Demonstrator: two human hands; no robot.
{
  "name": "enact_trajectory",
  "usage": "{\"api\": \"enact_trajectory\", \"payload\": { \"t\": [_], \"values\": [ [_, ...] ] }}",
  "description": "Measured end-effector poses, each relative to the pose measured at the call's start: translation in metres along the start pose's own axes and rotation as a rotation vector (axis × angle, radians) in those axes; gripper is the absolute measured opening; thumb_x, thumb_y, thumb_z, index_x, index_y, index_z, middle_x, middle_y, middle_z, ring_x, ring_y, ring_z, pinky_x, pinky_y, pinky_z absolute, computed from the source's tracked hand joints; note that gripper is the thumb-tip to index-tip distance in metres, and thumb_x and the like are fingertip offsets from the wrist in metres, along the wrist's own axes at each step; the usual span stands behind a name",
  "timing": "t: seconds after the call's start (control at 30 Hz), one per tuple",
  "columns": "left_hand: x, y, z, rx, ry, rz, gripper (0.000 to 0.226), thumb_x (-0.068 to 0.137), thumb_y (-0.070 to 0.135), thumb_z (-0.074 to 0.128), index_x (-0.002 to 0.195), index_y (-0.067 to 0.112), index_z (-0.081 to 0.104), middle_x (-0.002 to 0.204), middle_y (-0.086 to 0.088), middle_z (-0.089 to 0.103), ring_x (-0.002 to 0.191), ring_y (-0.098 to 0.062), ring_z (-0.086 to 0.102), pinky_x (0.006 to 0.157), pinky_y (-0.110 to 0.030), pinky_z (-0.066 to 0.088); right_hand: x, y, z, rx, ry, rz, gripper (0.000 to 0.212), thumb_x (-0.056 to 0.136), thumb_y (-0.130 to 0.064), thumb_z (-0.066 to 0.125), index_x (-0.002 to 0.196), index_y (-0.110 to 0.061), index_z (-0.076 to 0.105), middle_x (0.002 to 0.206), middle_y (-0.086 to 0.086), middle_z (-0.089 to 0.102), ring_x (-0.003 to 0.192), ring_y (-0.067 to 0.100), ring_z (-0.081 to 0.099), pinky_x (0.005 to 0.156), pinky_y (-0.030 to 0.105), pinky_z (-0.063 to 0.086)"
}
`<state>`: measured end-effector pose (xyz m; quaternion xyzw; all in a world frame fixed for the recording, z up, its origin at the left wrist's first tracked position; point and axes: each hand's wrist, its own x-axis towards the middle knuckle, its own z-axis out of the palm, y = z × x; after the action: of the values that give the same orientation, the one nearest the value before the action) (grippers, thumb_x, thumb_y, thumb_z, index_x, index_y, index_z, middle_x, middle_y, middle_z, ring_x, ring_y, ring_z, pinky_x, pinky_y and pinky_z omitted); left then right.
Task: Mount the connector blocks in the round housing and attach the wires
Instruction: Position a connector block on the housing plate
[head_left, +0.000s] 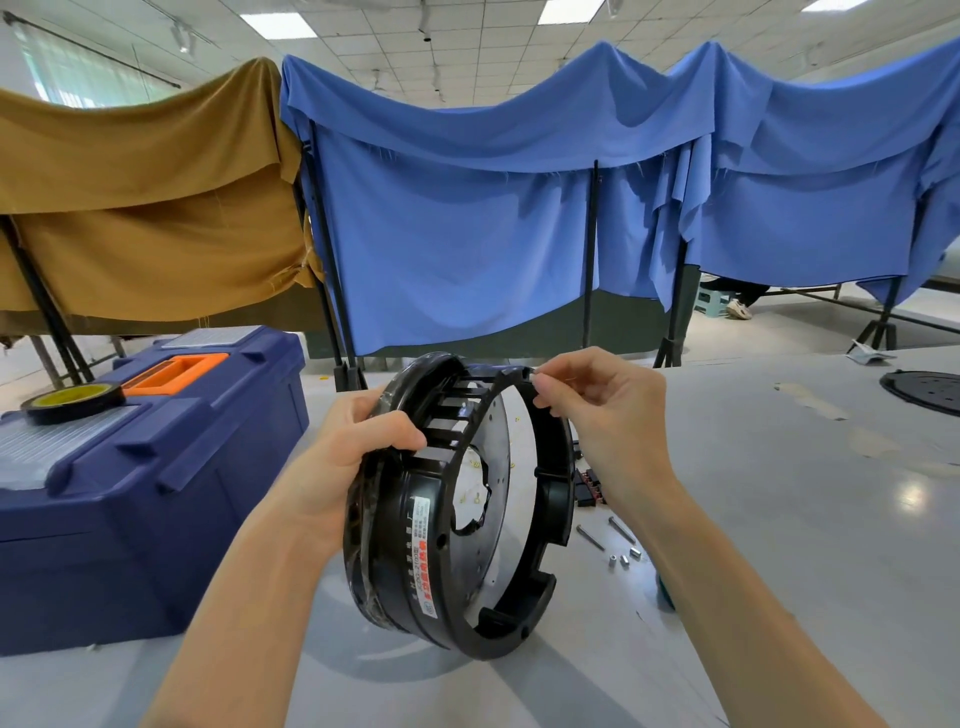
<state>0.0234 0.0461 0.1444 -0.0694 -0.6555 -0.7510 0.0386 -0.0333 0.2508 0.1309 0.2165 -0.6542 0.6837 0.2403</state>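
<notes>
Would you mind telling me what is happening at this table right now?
A person is working on the black round housing, held on edge at the grey table. The left hand grips its rim, while the right hand pinches at its top edge. Connector blocks and screws lie loose beside it.

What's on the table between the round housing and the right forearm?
In the head view: black-and-red connector blocks, two long screws and small metal spacers.

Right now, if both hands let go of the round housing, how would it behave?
Likely to roll or topple: the round housing stands on its curved edge on the table, steadied by the left hand and right hand. Probably stiff, being moulded with ribs.
</notes>
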Motion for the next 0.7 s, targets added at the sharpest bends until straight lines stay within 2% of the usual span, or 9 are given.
{"api": "enact_trajectory", "payload": {
  "t": [0.27, 0.37, 0.53, 0.7],
  "values": [
    [0.0019, -0.0034, -0.0026, 0.001, -0.012, -0.003, 0.067, 0.042, 0.016, 0.074, 0.104, 0.0, 0.059, 0.085, -0.02, 0.061, 0.066, -0.03, 0.063, 0.059, -0.038, 0.054, 0.002, 0.0027, 0.0027, -0.043, 0.041, 0.011, 0.017, 0.081, -0.003, 0.076, 0.076, -0.019, 0.073, 0.071, -0.002, 0.072, 0.064, 0.014, 0.068, 0.068, 0.021, 0.056],
    [0.0017, -0.0029, -0.002, 0.0, -0.045, 0.005, 0.055, 0.043, 0.015, 0.074, 0.096, 0.003, 0.064, 0.081, -0.019, 0.064, 0.063, -0.029, 0.065, 0.057, -0.037, 0.055, 0.0029, 0.0013, 0.0024, -0.082, 0.049, -0.006, 0.019, 0.081, -0.002, 0.077, 0.075, -0.02, 0.073, 0.069, -0.003, 0.072, 0.063, 0.014, 0.068, 0.068, 0.022, 0.057],
    [0.0019, -0.0024, -0.0017, 0.001, -0.06, 0.001, 0.055, 0.044, 0.015, 0.074, 0.096, 0.002, 0.063, 0.082, -0.02, 0.062, 0.065, -0.031, 0.064, 0.058, -0.038, 0.056, 0.0039, -0.0023, 0.0008, -0.176, 0.051, -0.021, 0.026, 0.079, -0.003, 0.078, 0.07, -0.027, 0.071, 0.066, -0.011, 0.069, 0.062, 0.011, 0.064, 0.066, 0.017, 0.053],
    [0.0031, -0.0032, -0.0031, 0.047, -0.064, -0.005, 0.075, 0.045, 0.015, 0.075, 0.115, -0.005, 0.055, 0.094, -0.024, 0.06, 0.075, -0.036, 0.062, 0.063, -0.041, 0.054, 0.0064, -0.0044, -0.0014, -0.292, 0.026, -0.019, 0.022, 0.078, -0.009, 0.079, 0.072, -0.027, 0.07, 0.075, -0.014, 0.063, 0.075, -0.005, 0.051, 0.072, 0.011, 0.037]
  ]
}}
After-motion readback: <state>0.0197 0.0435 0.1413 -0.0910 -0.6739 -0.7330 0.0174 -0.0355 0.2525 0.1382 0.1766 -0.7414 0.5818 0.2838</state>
